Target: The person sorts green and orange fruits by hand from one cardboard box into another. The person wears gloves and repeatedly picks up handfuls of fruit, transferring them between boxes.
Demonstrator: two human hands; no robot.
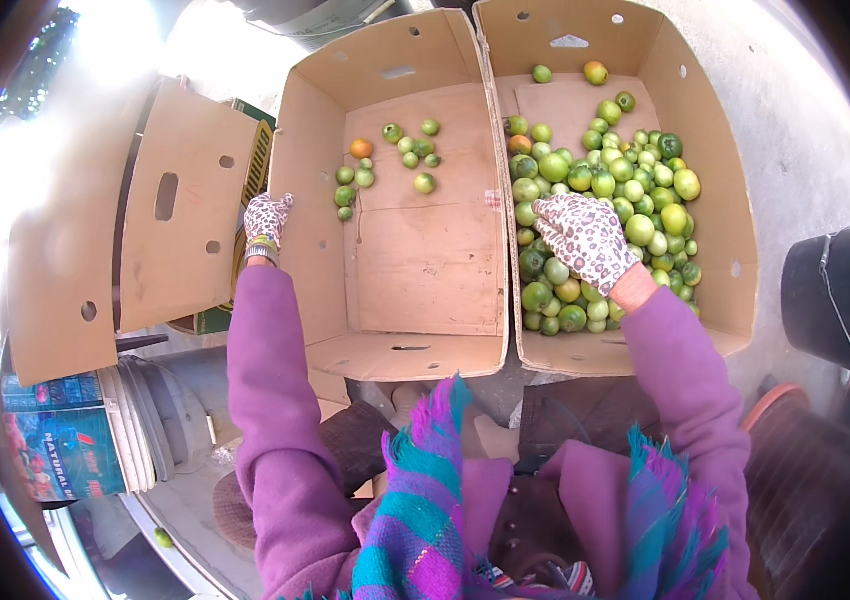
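Two open cardboard boxes stand side by side before me. The right cardboard box (721, 225) holds a heap of green tomatoes (639, 229), a few turning orange. My right hand (586, 236), in a leopard-print glove, rests fingers down on that heap near the box's left wall; its palm side is hidden, so a held tomato cannot be made out. In the left cardboard box (425, 262) several green tomatoes (408, 144) and an orange tomato (360, 148) lie towards the far half. My left hand (267, 219), gloved alike, is at the outer left wall of that box, its thumb near the rim.
Cardboard flaps with cut-out holes (177, 202) stand at the left, beside a green and yellow printed box (256, 161). Below them are a printed bag (61, 450) and stacked plastic lids or containers (143, 420). A black bucket (826, 292) is at the right. One green tomato (163, 537) lies lower left.
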